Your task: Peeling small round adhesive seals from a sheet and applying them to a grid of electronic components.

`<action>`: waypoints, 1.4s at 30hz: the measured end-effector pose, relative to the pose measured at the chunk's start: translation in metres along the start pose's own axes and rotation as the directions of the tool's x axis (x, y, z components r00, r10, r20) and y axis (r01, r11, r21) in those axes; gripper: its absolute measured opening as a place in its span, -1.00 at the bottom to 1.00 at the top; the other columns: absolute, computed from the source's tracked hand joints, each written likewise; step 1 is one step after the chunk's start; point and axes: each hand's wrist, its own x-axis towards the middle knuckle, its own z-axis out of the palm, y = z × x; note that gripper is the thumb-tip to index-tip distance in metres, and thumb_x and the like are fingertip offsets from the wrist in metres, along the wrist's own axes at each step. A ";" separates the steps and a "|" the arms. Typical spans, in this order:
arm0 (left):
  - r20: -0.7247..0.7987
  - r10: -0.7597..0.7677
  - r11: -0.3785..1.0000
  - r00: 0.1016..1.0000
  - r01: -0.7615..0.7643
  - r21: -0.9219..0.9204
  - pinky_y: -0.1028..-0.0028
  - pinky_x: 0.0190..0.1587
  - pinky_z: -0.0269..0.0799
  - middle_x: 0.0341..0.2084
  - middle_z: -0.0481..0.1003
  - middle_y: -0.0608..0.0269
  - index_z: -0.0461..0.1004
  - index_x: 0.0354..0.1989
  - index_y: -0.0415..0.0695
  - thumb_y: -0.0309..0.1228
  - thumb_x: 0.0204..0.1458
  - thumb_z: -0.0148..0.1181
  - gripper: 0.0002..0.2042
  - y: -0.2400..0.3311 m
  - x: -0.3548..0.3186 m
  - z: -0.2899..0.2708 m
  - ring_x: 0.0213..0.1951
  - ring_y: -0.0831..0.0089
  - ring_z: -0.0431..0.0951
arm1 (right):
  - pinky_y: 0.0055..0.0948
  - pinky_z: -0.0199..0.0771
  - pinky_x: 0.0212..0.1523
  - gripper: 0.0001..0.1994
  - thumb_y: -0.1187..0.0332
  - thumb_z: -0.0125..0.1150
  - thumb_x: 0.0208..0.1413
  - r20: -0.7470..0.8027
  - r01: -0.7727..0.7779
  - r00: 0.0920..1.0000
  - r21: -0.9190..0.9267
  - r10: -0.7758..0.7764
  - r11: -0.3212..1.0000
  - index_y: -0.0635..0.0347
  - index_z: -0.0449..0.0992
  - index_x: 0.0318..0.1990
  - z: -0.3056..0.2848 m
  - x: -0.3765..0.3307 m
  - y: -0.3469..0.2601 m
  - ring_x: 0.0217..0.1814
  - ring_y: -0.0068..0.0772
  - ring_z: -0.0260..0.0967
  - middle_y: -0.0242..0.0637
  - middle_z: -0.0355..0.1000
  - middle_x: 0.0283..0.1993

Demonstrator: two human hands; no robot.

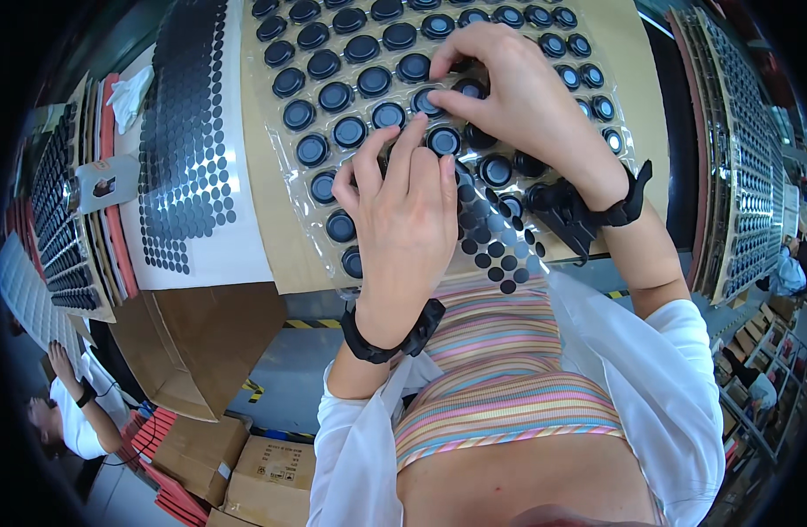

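A clear plastic tray (291,189) holds rows of round black caps with grey-blue centres, such as this cap (349,132). My left hand (405,206) bends over the tray's near part, its fingertips at the caps. A see-through sheet of black round stickers (500,237) hangs from beside its thumb, seemingly held under the hand; the grip itself is hidden. Over the caps further right, my right hand (509,88) keeps thumb and index finger apart, the thumb tip touching a cap's edge. Its other fingers are mostly hidden. Both wrists wear black bands.
Brown board (267,230) lies beneath the tray. To the left is a larger sheet of black dots (180,140) on white backing, with a white cloth (131,97). Stacked filled trays stand at left (57,211) and right (737,149). Cardboard boxes (267,474) and another person (87,413) are lower left.
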 end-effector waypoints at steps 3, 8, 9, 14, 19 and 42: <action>-0.014 0.004 1.000 1.000 -0.004 0.019 0.08 0.21 0.07 0.13 0.51 0.17 0.49 -0.29 -0.24 -0.40 0.25 0.09 -0.84 -0.002 -0.002 0.002 0.18 0.15 0.36 | -0.27 0.53 -0.13 -0.83 0.42 0.39 -0.03 -0.051 0.048 0.998 0.252 -0.036 0.966 0.29 0.60 -0.29 -0.009 -0.005 -0.017 -0.22 -0.09 0.52 -0.14 0.55 -0.30; -0.055 0.074 0.997 0.996 -0.072 0.035 0.10 0.17 0.09 0.14 0.50 0.21 0.49 -0.34 -0.20 -0.39 0.17 0.18 -0.87 -0.009 0.000 0.015 0.15 0.18 0.37 | -0.39 0.57 -0.29 -0.96 0.42 0.37 0.08 -0.080 0.284 0.901 0.853 -0.427 0.438 0.10 0.70 -0.33 -0.054 -0.038 -0.078 -0.17 -0.25 0.58 -0.28 0.64 -0.19; -0.050 0.049 0.997 0.998 -0.046 0.056 0.10 0.17 0.09 0.14 0.50 0.21 0.49 -0.34 -0.20 -0.39 0.17 0.18 -0.87 -0.013 -0.007 0.012 0.15 0.18 0.37 | -0.43 0.56 -0.37 -0.94 0.41 0.36 0.09 -0.042 0.260 0.891 0.863 -0.452 0.433 0.10 0.71 -0.31 -0.060 -0.041 -0.086 -0.17 -0.27 0.59 -0.27 0.64 -0.17; -0.054 -0.008 0.999 0.998 0.011 0.046 0.12 0.20 0.06 0.17 0.48 0.20 0.51 -0.34 -0.20 -0.36 0.21 0.13 -0.83 -0.008 -0.008 0.010 0.17 0.19 0.34 | -0.58 0.49 -0.51 -0.90 0.44 0.33 0.11 0.041 0.124 0.890 0.937 -0.454 0.327 0.14 0.73 -0.25 -0.125 -0.052 -0.070 -0.22 -0.44 0.58 -0.26 0.65 -0.17; -0.115 0.066 0.997 0.991 -0.063 0.034 0.12 0.21 0.06 0.18 0.47 0.19 0.50 -0.33 -0.20 -0.38 0.22 0.14 -0.85 -0.004 -0.006 0.018 0.15 0.18 0.35 | -0.56 0.50 -0.50 -0.90 0.44 0.32 0.12 -0.007 0.171 0.881 0.936 -0.472 0.306 0.15 0.73 -0.25 -0.108 -0.049 -0.123 -0.22 -0.43 0.58 -0.25 0.65 -0.18; -0.053 0.020 0.997 0.998 -0.017 0.073 0.10 0.20 0.08 0.18 0.48 0.18 0.47 -0.36 -0.24 -0.45 0.20 0.12 -0.87 0.005 -0.005 0.010 0.13 0.13 0.40 | -0.48 0.51 -0.41 -0.87 0.45 0.25 0.16 -0.236 0.329 0.794 0.942 -0.561 0.069 0.19 0.72 -0.24 -0.076 -0.030 -0.149 -0.24 -0.38 0.56 -0.22 0.64 -0.22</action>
